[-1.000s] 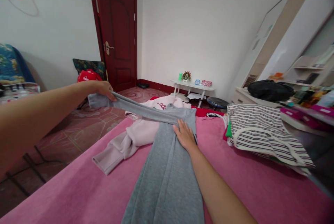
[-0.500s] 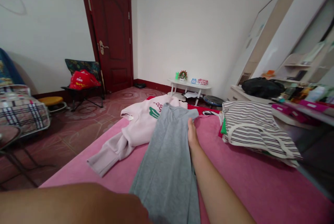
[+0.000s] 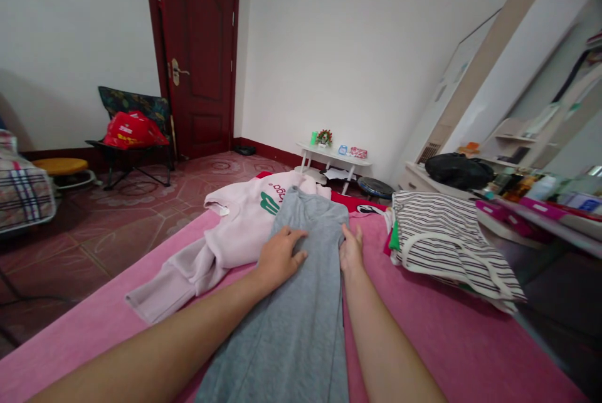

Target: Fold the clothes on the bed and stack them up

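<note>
A long grey garment (image 3: 310, 290) lies folded into a narrow strip, running away from me over the pink bed cover; whether it is a dress or a shirt I cannot tell. My left hand (image 3: 281, 256) rests on its left side near the far end, fingers spread and bent, the thumb apart. Against the right edge of the cloth is my right hand (image 3: 352, 249), fingers stretched and slightly apart, touching the fabric. Left of the grey cloth, partly beneath it, a pale pink sweatshirt (image 3: 239, 227) with green and red print lies with one sleeve pointing toward me.
To the right sits a pile topped by a striped garment (image 3: 442, 234). The pink bed (image 3: 418, 328) ends at a floor on the left. Beyond stand a small white table (image 3: 329, 153), a round black stool (image 3: 376, 188) and a chair with a red bag (image 3: 134, 130).
My left hand has moved forward from the near edge onto the grey garment's far part. The right hand remains at its right edge, slightly lower. The view has shifted a little.
</note>
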